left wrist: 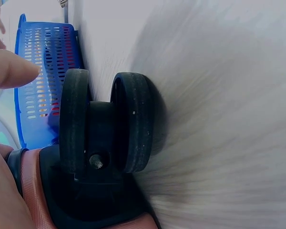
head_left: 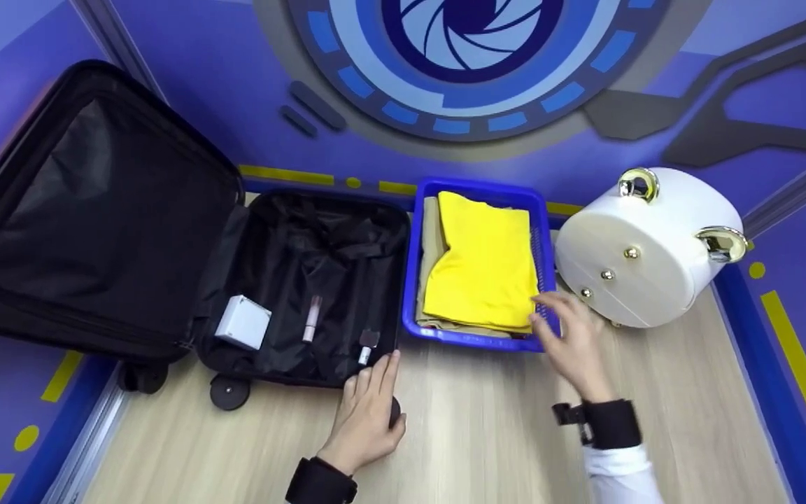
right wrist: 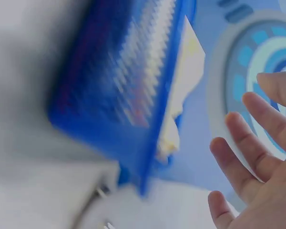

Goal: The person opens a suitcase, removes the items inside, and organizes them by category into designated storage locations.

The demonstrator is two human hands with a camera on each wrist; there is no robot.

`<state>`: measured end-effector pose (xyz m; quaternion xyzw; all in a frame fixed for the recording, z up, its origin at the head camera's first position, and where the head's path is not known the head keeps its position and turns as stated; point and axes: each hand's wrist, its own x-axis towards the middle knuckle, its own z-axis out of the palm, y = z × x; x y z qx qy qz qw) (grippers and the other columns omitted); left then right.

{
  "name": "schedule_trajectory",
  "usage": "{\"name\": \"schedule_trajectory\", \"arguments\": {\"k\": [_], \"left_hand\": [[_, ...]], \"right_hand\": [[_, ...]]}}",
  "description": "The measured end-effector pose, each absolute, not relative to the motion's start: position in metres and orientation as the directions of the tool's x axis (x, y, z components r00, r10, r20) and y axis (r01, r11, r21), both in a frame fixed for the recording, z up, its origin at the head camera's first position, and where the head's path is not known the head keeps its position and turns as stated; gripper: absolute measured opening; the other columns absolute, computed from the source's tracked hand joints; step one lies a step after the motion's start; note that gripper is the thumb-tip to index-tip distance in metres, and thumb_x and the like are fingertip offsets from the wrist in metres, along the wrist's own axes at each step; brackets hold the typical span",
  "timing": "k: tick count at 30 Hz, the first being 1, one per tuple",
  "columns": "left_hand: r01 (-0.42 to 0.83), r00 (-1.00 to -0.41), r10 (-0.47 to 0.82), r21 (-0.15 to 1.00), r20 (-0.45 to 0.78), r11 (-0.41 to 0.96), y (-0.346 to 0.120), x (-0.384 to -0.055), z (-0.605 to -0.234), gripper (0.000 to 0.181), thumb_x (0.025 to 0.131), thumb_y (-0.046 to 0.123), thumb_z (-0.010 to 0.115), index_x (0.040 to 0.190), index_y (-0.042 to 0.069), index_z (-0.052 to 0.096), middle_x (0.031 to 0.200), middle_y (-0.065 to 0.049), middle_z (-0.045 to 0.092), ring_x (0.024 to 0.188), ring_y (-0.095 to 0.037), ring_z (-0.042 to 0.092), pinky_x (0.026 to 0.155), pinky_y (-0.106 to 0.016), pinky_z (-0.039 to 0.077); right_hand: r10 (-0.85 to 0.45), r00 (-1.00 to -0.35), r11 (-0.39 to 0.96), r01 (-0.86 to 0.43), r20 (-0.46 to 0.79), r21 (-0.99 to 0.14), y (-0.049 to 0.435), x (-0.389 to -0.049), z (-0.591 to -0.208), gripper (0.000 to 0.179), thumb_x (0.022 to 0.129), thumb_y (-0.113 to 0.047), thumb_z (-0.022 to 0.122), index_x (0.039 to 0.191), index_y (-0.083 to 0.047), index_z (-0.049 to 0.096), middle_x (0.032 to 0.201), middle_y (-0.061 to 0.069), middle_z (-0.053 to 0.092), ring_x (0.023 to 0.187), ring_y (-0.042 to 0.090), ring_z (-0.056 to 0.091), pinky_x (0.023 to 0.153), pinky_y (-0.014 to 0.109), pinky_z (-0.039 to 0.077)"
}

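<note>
My left hand [head_left: 366, 423] rests with straight fingers on the front edge of the open black suitcase [head_left: 284, 376], by its right corner. In the left wrist view, a suitcase wheel [left wrist: 139, 124] stands close by. Inside the suitcase lie a white box [head_left: 244, 323], a pinkish lip gloss tube [head_left: 313, 318] and a small dark-capped bottle [head_left: 366, 346]. My right hand [head_left: 574, 343] is at the right rim of the blue basket [head_left: 466, 339], its fingers spread and holding nothing. A folded yellow cloth [head_left: 483, 262] lies on beige cloth [head_left: 432, 227] in that basket.
Right of the basket, a white drum-shaped bag [head_left: 648, 245] with gold rings and studs lies on its side. The suitcase lid [head_left: 102, 203] leans open at the left. A blue printed wall [head_left: 375, 147] stands behind everything.
</note>
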<state>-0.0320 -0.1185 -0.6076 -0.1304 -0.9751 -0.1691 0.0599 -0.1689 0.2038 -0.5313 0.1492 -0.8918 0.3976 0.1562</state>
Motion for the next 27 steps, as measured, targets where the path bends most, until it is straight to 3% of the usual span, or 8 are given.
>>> {"name": "schedule_trajectory", "arguments": {"k": [7,10,15,21,27], "left_hand": [[0.267,-0.962,0.230,0.320,0.148,0.909,-0.119,-0.031,-0.607,0.106,0.082,0.037,0.078,0.165,0.006,0.020,0.158,-0.013,0.041,0.127,-0.026,0.043,0.102,-0.043,0.036],[0.264,-0.963,0.228,0.318,0.146,0.911,-0.119,-0.031,-0.606,0.106,0.082,0.037,0.079,0.165,0.006,0.020,0.158,-0.013,0.041,0.127,-0.026,0.043,0.102,-0.043,0.036],[0.270,-0.961,0.231,0.319,0.154,0.908,-0.118,-0.033,-0.606,0.106,0.082,0.037,0.079,0.165,0.007,0.020,0.158,-0.013,0.041,0.128,-0.026,0.043,0.103,-0.043,0.036],[0.270,-0.961,0.231,0.324,0.155,0.907,-0.118,-0.033,-0.607,0.106,0.082,0.037,0.078,0.165,0.007,0.020,0.158,-0.013,0.041,0.129,-0.026,0.043,0.103,-0.044,0.036],[0.269,-0.960,0.229,0.309,0.161,0.912,-0.118,-0.033,-0.608,0.106,0.081,0.037,0.079,0.165,0.006,0.021,0.157,-0.014,0.042,0.128,-0.027,0.044,0.102,-0.044,0.037]], "right_hand": [[-0.073,-0.872,0.728,-0.378,0.483,-0.572,0.252,-0.207,-0.478,0.029,0.087,0.003,0.076,0.116,0.002,0.072,0.133,0.025,0.062,0.126,0.048,0.049,0.110,0.069,0.020],[-0.045,-0.895,0.785,-0.307,0.445,-0.538,0.272,-0.224,-0.456,0.029,0.089,0.000,0.074,0.118,0.002,0.070,0.140,0.026,0.057,0.133,0.052,0.043,0.115,0.068,0.013],[0.036,-0.940,0.887,-0.126,0.339,-0.444,0.309,-0.246,-0.429,0.036,0.097,-0.018,0.068,0.127,0.002,0.065,0.152,0.026,0.046,0.143,0.052,0.030,0.116,0.069,0.003],[0.141,-0.946,0.902,0.002,0.291,-0.432,0.343,-0.264,-0.426,0.046,0.099,-0.027,0.057,0.130,0.006,0.062,0.148,0.031,0.046,0.140,0.054,0.032,0.110,0.071,0.015],[0.219,-0.963,0.865,0.118,0.156,-0.488,0.359,-0.272,-0.433,0.057,0.103,-0.039,0.048,0.140,0.003,0.054,0.149,0.037,0.033,0.136,0.057,0.030,0.100,0.074,0.029]]}}
